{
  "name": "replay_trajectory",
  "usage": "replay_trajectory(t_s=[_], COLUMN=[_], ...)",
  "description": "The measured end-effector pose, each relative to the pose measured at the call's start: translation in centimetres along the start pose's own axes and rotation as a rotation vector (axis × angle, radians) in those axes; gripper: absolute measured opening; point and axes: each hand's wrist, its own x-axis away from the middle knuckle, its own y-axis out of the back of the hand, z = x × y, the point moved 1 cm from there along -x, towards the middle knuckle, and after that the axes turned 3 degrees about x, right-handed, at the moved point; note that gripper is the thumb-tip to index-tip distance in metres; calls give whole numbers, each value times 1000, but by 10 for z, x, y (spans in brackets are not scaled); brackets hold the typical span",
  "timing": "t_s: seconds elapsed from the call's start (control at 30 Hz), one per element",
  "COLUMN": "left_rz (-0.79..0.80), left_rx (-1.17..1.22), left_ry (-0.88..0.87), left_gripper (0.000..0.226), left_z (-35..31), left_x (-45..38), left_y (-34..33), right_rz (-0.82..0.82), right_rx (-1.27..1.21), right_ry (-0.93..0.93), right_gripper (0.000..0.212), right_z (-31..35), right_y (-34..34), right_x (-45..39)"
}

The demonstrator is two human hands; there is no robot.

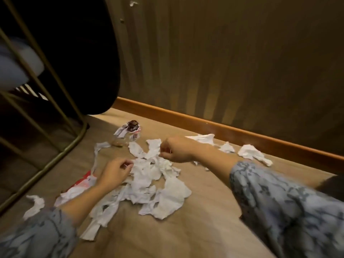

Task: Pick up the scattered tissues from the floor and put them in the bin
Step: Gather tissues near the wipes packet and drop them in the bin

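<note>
Your 2 hands are both low over the floor [214, 211] at frame centre. Your left hand [113, 173] sits centre-left, fingers curled in and pinching the left edge of the big tissue pile [149, 185]; your right hand [176, 149] is just above and right of it, fingers clenched on the pile's upper edge, approx where a torn strip [153, 148] runs up toward the top of the frame. The pile is 1 overlapping heap, too tangled to count piece by piece; its long axis runs diagonally from lower left to upper centre, w/ a narrow tail [93, 228] pointing at the lower-left corner. Apart from the heap you've got approx 4 loose tissues: 1 small piece [34, 203] at far left, and 3 along the skirting board [242, 130] to the right of your right hand, namely a flat one [202, 138], a small crumpled one [227, 147] and a larger one [253, 155] whose long axis slants down to the right. A thin twisted strip [98, 151] runs roughly vertical, left of your left hand. Other litter: 1 red-and-white wrapper [83, 181] under your left wrist and 1 crumpled wrapper w/ a dark blob [130, 128] above the pile. A gold wire frame [55, 108] fills the upper left. Both sleeves are blue-grey patterned.
</note>
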Motion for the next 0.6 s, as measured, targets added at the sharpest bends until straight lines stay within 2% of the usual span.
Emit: replay_trajectory(t_s=[0.07, 0.17, 0.27, 0.37, 0.47, 0.6], left_rz=[-81, -190, -225, -151, -93, -109], left_rx=[3, -161, -230, -232, -63, -26], left_ry=[126, 216, 273, 193, 113, -3], left_gripper=[12, 24, 33, 57, 57, 39], left_z=[44, 97, 131, 146, 160, 162], left_x=[18, 49, 81, 110, 132, 147], left_y=[-10, -22, -28, -33, -35, -30], right_rz=[20, 3, -54, -187, -208, -304], right_rx=[-93, -259, -255, -189, -223, -129], right_ry=[-54, -138, -220, -312, -405, -352], right_gripper=[25, 27, 28, 48, 60, 31], right_z=[10, 27, 55, 82, 99, 113], right_y=[-43, -114, -174, -215, -250, -284], right_x=[-28, -51, -52, -51, -57, -52])
